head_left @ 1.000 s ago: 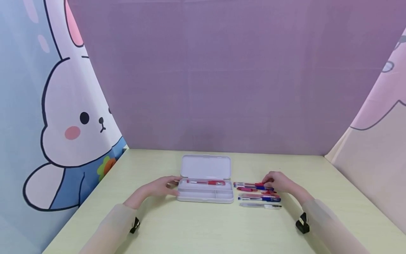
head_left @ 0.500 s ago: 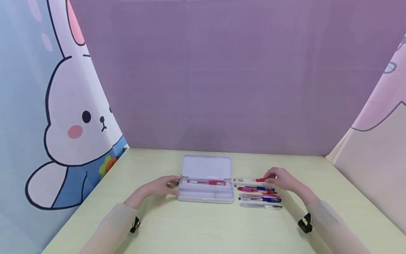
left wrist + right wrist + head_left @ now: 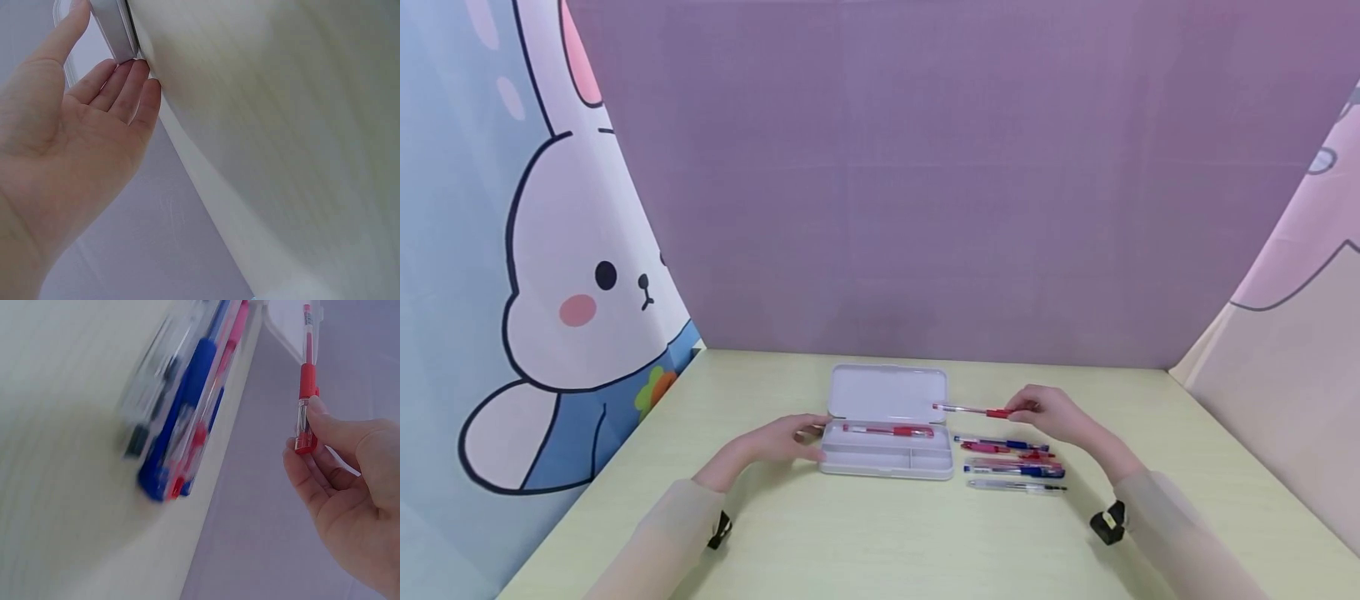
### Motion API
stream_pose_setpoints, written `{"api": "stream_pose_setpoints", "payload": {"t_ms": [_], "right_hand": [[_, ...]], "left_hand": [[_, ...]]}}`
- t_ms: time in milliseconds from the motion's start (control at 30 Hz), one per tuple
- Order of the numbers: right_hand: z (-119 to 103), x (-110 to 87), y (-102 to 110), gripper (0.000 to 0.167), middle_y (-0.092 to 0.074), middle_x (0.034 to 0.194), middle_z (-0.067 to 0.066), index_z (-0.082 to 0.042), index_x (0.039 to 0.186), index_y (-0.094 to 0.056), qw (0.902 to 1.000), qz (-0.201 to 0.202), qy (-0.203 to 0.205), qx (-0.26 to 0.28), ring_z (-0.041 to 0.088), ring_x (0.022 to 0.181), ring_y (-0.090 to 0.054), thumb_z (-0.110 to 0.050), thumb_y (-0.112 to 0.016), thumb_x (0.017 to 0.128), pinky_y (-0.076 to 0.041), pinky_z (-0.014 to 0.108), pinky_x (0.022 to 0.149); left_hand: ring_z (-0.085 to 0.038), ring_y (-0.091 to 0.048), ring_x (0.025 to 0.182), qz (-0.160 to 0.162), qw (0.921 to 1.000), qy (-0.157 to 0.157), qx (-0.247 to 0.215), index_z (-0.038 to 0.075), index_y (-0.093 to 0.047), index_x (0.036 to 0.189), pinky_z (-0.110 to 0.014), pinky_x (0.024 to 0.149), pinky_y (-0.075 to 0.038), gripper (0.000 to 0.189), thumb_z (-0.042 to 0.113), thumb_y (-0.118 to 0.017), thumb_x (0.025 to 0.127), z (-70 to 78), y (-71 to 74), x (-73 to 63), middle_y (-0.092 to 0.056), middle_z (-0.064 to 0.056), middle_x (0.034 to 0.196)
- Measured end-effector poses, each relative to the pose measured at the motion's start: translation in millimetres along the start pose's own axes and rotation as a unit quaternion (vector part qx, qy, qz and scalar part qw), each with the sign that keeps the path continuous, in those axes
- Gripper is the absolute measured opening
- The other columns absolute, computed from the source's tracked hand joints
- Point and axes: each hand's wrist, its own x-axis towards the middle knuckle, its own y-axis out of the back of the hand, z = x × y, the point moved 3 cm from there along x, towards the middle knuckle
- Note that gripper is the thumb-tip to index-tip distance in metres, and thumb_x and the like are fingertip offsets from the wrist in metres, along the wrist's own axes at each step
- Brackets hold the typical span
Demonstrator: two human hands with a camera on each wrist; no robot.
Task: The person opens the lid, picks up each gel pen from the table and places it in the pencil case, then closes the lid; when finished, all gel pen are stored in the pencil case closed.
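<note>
A white pencil case (image 3: 865, 461) lies on the table with its lid raised. Its back compartment holds a red gel pen (image 3: 887, 431). My left hand (image 3: 780, 439) grips the case's left end, thumb towards the front and fingers at the back corner. My right hand (image 3: 1051, 412) pinches another red gel pen (image 3: 307, 381) by its capped red end. That pen is lifted off the table, its clear barrel pointing left, and its tip overlaps the lid (image 3: 887, 393) in the head view. Below this hand lie several other pens, blue (image 3: 1015, 472), pink-red (image 3: 985, 448) and clear with black (image 3: 1017, 485).
The pale wooden table (image 3: 880, 542) carries the case and pens. A purple cloth (image 3: 925, 183) stands behind its back edge. A curtain with a rabbit print (image 3: 587, 275) hangs at the left, and a pink and cream one (image 3: 1292, 350) at the right.
My right hand has drawn the red gel pen away from the row, raised it and moved it left towards the case's lid. The left hand stays on the case.
</note>
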Motion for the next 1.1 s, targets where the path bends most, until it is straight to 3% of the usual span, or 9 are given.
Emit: {"api": "stream_pose_setpoints", "payload": {"t_ms": [400, 1100], "right_hand": [[-27, 18.6, -17, 0.008, -0.064, 0.087, -0.003, -0.012, 0.094, -0.071, 0.9998, -0.001, 0.003, 0.018, 0.009, 0.077, -0.055, -0.012, -0.066, 0.087, -0.051, 0.023, 0.068], [-65, 45.2, -52, 0.009, -0.066, 0.086, 0.001, -0.006, 0.093, -0.071, 0.9969, -0.032, 0.058, 0.042, 0.007, 0.07, -0.051, -0.007, -0.065, 0.087, -0.048, 0.019, 0.062]], "left_hand": [[-0.037, -0.048, 0.123, -0.003, 1.0, 0.007, -0.001, 0.002, -0.041, 0.14, -0.05, 0.103, -0.04, 0.067, 0.028, -0.07, 0.084, 2.7, -0.4, 0.2, -0.045, -0.02, 0.14], [-0.038, -0.048, 0.122, 0.001, 1.0, 0.002, 0.009, 0.0, -0.042, 0.139, -0.05, 0.102, -0.041, 0.067, 0.026, -0.071, 0.084, 6.4, -2.9, -0.4, -0.046, -0.022, 0.139]]}}
